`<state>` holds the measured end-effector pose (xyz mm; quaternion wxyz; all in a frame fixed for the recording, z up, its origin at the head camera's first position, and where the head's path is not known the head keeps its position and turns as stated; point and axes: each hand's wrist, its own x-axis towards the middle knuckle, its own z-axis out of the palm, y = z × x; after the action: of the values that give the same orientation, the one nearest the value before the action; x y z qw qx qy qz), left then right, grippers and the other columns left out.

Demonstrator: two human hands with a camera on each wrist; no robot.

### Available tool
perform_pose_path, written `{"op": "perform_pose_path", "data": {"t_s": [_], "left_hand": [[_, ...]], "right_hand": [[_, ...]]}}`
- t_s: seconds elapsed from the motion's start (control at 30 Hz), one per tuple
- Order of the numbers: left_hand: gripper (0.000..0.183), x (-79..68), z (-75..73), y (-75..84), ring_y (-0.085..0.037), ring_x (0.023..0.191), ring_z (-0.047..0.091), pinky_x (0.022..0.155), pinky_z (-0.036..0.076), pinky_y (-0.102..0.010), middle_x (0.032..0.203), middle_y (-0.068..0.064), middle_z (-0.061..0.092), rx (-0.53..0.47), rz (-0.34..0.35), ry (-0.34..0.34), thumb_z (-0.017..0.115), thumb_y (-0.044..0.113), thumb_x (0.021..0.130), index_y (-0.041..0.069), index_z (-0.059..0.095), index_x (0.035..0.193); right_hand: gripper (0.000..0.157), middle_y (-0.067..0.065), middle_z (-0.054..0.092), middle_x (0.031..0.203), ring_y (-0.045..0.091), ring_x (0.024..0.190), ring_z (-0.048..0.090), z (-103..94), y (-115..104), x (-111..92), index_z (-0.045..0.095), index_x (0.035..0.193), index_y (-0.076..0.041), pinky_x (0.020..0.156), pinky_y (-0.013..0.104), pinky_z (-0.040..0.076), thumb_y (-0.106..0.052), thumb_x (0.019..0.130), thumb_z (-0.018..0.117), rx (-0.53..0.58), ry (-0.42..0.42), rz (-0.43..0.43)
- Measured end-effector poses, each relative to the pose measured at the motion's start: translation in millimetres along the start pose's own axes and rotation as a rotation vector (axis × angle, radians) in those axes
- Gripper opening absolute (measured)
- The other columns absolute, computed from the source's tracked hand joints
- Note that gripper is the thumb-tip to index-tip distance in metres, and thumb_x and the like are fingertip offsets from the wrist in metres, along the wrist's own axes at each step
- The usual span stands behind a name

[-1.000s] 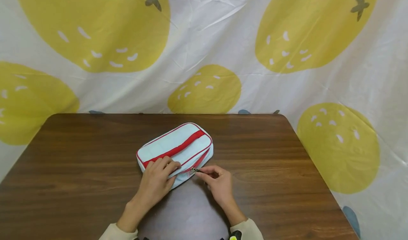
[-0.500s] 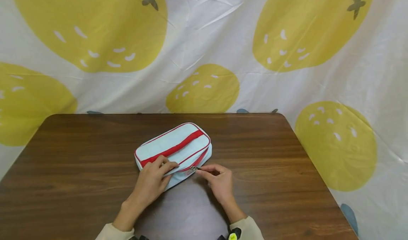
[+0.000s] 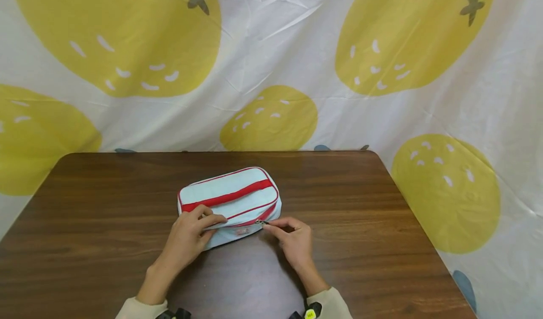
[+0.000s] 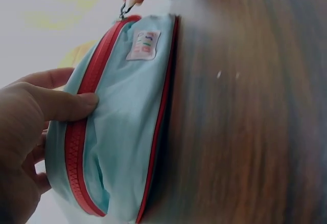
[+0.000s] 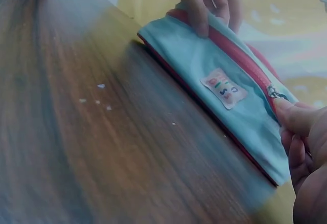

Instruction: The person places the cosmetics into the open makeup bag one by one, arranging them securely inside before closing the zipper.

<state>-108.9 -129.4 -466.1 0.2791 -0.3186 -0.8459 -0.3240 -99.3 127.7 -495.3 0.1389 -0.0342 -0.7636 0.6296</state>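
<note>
A pale blue pouch (image 3: 229, 210) with red piping and a red strap (image 3: 231, 196) lies on the table, its front side facing the person. My left hand (image 3: 186, 234) grips the pouch's front left edge; in the left wrist view its thumb (image 4: 76, 105) presses beside the red zipper (image 4: 97, 68) while the other fingers are behind the fabric. At the front right corner, my right hand (image 3: 293, 241) pinches the metal zipper pull (image 5: 278, 95) between thumb and forefinger. Left of the slider, the zipper teeth run together in a line. Below them is a small printed label (image 5: 224, 88).
The dark wood-grain table (image 3: 373, 224) extends around the pouch on every side. Behind it hangs a white curtain (image 3: 271, 36) with large yellow fruit prints, meeting the table's back edge.
My left hand has shifted left along the pouch's front edge. The pouch has turned slightly, so its front lies more level. My right hand keeps its pinch on the zipper pull, hardly moving.
</note>
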Motion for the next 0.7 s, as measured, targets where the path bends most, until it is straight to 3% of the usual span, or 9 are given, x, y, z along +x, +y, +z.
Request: {"op": "perform_pose_path", "data": {"t_s": [0.23,0.37,0.53,0.7], "left_hand": [[0.044,-2.7,-12.9,-13.2,-0.011,0.070,0.052,0.065,0.035,-0.034,0.085,0.004,0.057,0.012,-0.038,0.001,0.083,-0.007,0.061,0.022,0.075,0.093],[0.044,-5.5,-23.9,-23.8,-0.009,0.070,0.052,0.066,0.033,-0.034,0.086,0.006,0.057,0.015,-0.041,-0.016,0.082,-0.008,0.062,0.023,0.074,0.092],[0.048,-11.7,-39.2,-35.7,-0.011,0.067,0.052,0.068,0.033,-0.037,0.084,0.005,0.056,0.019,-0.045,0.009,0.081,-0.015,0.058,0.021,0.073,0.088],[0.048,-15.7,-45.7,-41.8,-0.012,0.068,0.053,0.069,0.032,-0.037,0.086,0.004,0.055,0.012,-0.020,-0.004,0.081,-0.015,0.059,0.019,0.072,0.090]], "right_hand": [[0.015,0.002,0.070,0.069,0.009,0.057,0.056,-0.5,2.6,1.0,0.077,0.075,-0.012,0.048,0.019,0.040,-0.019,0.067,0.088,0.035,0.058,-0.028],[0.015,0.001,0.070,0.070,0.011,0.060,0.056,1.8,2.0,1.0,0.077,0.074,-0.015,0.050,0.020,0.040,-0.023,0.067,0.088,0.022,0.035,-0.033],[0.014,0.001,0.070,0.070,0.012,0.061,0.058,4.1,2.7,1.1,0.077,0.074,-0.014,0.051,0.021,0.042,-0.020,0.068,0.088,0.033,0.030,-0.015],[0.013,0.000,0.070,0.071,0.014,0.064,0.060,4.8,2.4,1.9,0.077,0.074,-0.015,0.052,0.021,0.044,-0.018,0.068,0.087,0.032,0.014,-0.017]]}}
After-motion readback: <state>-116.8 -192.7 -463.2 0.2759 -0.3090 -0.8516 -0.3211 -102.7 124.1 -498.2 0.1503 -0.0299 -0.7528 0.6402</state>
